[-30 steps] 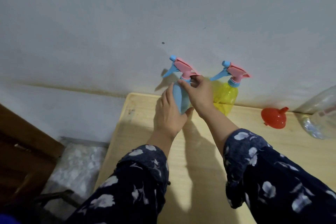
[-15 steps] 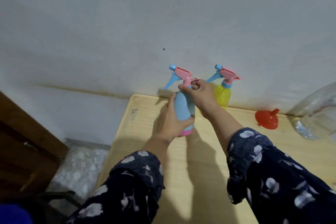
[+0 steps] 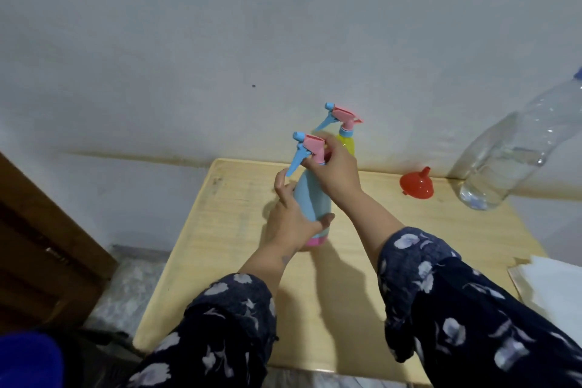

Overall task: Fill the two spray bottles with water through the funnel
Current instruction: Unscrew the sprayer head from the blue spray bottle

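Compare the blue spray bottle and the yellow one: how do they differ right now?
The blue spray bottle is gripped by the left hand at its body and the right hand at its collar; the yellow spray bottle stands untouched by the wall. Blue is nearer. Both have pink-and-blue trigger heads.

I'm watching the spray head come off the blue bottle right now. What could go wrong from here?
1. The right hand twists the head while the left hand grips only the lower body of the blue bottle; a slip could knock the yellow bottle just behind it.
2. The red funnel lies on its side near the tall water bottle; a hasty reach might tip that bottle over.
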Demonstrator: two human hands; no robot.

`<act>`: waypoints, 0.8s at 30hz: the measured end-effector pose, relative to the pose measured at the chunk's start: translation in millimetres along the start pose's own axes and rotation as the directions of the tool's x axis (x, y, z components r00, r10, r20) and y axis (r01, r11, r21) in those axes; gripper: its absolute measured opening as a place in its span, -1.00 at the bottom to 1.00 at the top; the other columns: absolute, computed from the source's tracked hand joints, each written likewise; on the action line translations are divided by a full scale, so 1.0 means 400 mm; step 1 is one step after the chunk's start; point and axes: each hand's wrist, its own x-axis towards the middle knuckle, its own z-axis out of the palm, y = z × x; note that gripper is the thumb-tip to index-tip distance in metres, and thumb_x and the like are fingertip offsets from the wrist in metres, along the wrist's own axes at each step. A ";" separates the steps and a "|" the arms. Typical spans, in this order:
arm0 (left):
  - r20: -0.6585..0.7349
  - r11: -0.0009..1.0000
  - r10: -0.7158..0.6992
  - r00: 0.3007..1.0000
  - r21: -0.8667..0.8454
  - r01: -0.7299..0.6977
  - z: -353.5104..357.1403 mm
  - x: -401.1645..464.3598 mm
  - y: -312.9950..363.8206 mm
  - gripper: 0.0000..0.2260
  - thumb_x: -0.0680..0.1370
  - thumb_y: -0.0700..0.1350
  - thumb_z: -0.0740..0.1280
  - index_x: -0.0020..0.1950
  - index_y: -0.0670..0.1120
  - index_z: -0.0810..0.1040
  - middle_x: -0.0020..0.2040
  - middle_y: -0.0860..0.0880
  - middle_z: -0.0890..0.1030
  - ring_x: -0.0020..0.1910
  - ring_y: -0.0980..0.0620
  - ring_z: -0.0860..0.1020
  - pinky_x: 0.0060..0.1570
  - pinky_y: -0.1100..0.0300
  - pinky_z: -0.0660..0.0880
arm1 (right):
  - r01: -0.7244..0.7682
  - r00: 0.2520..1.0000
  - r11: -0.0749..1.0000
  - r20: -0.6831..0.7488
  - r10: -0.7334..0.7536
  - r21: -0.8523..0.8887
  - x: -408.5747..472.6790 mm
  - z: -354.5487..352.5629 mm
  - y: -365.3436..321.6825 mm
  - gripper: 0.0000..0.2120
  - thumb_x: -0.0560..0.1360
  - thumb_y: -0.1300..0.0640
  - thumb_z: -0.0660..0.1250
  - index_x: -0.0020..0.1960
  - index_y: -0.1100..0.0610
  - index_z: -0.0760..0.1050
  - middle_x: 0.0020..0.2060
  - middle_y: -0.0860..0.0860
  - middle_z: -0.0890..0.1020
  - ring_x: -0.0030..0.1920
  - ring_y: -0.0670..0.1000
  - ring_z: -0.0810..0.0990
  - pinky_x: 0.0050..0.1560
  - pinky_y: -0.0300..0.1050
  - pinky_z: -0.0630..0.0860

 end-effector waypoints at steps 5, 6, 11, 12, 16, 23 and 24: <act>0.070 0.998 0.015 0.997 0.052 -0.019 0.027 -0.077 0.014 -0.06 0.31 0.11 0.54 0.34 0.24 -0.16 0.26 0.08 0.43 0.04 -0.07 0.55 0.00 0.02 0.53 | -0.053 0.995 0.989 0.083 0.064 -0.138 -0.067 -0.062 0.048 -0.35 0.50 0.07 0.29 0.52 -0.12 0.12 0.17 -0.01 0.59 0.10 0.10 0.56 -0.05 -0.09 0.42; 0.078 0.999 0.016 0.997 0.045 -0.020 0.030 -0.087 0.017 -0.05 0.30 0.11 0.54 0.35 0.26 -0.15 0.23 0.09 0.43 0.05 -0.08 0.54 0.01 -0.01 0.53 | -0.059 0.995 0.986 0.076 0.072 -0.158 -0.078 -0.070 0.053 -0.33 0.48 0.05 0.32 0.52 -0.12 0.13 0.17 0.00 0.59 0.10 0.12 0.57 -0.04 -0.08 0.44; 0.106 1.000 0.001 0.994 -0.018 0.001 0.040 -0.135 0.035 -0.12 0.29 0.12 0.55 0.40 0.23 0.04 0.15 0.15 0.43 0.05 0.00 0.52 0.00 0.00 0.56 | -0.146 0.988 0.987 -0.031 0.149 0.074 -0.129 -0.110 0.063 -0.33 0.40 0.11 0.48 0.43 -0.06 0.28 -0.15 0.00 0.62 -0.04 0.03 0.59 -0.01 -0.06 0.50; 0.096 0.999 -0.009 0.995 -0.032 0.012 0.042 -0.143 0.039 -0.17 0.28 0.14 0.54 0.37 0.24 0.09 0.14 0.14 0.46 0.05 0.01 0.53 -0.01 -0.02 0.57 | -0.138 0.990 0.979 -0.007 0.141 0.152 -0.141 -0.114 0.067 -0.36 0.40 0.12 0.48 0.39 -0.07 0.29 -0.13 0.02 0.64 -0.02 0.03 0.60 0.02 -0.05 0.51; 0.088 0.996 -0.026 0.996 -0.087 0.033 0.050 -0.165 0.061 -0.20 0.27 0.11 0.56 0.35 0.19 0.15 0.13 0.10 0.50 0.06 0.02 0.55 -0.02 -0.03 0.58 | -0.062 0.998 0.946 0.017 0.060 0.317 -0.189 -0.116 0.066 -0.50 0.41 0.12 0.48 0.22 -0.12 0.31 -0.08 0.02 0.64 -0.04 -0.03 0.62 0.01 -0.13 0.52; 0.091 0.993 0.012 0.996 -0.115 -0.001 0.055 -0.187 0.102 -0.18 0.26 0.04 0.58 0.36 0.21 0.15 0.16 0.10 0.50 0.05 0.02 0.56 -0.02 -0.03 0.59 | -0.063 0.993 0.929 -0.071 0.095 0.365 -0.204 -0.143 0.039 -0.89 0.47 0.13 0.40 -0.09 0.04 0.46 -0.25 -0.04 0.52 -0.24 -0.06 0.49 -0.16 -0.19 0.42; 0.081 0.993 0.016 0.997 -0.116 -0.006 0.054 -0.188 0.105 -0.18 0.27 0.04 0.58 0.37 0.21 0.15 0.16 0.10 0.49 0.05 0.02 0.56 -0.02 -0.03 0.59 | -0.096 0.992 0.919 -0.044 0.122 0.381 -0.206 -0.146 0.036 -0.90 0.48 0.10 0.38 -0.12 0.07 0.47 -0.25 0.00 0.53 -0.23 -0.03 0.50 -0.15 -0.14 0.44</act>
